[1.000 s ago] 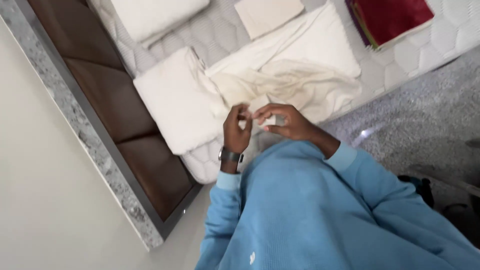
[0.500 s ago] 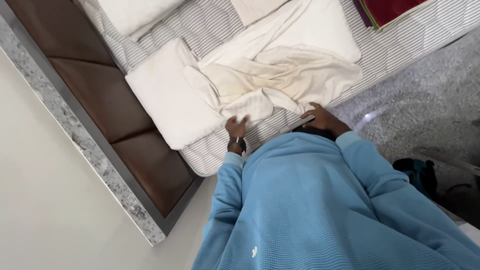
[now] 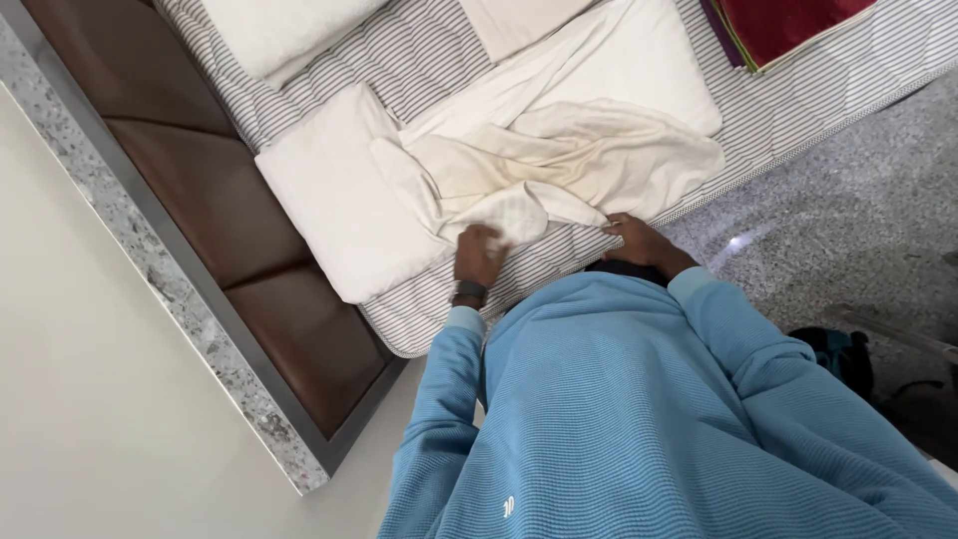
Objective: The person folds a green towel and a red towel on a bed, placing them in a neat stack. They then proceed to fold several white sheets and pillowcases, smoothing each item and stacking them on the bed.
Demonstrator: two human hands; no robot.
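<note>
Cream sheet [image 3: 559, 165] lies crumpled; left hand [image 3: 479, 255] and right hand [image 3: 639, 240] each pinch its six-o'clock edge near the mattress [image 3: 798, 110] rim.

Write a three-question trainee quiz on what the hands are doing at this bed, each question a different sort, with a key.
1. True or false: the left hand rests on the crumpled cream cloth near the edge of the striped mattress.
2. Which lies just left of the cloth in the picture? A) a white pillow B) a black bag C) a wooden chair
3. Fill in: the right hand touches the cloth's ____ edge, the one closest to the person in the blue sweater.

Key: 1 true; 2 A; 3 near
</note>
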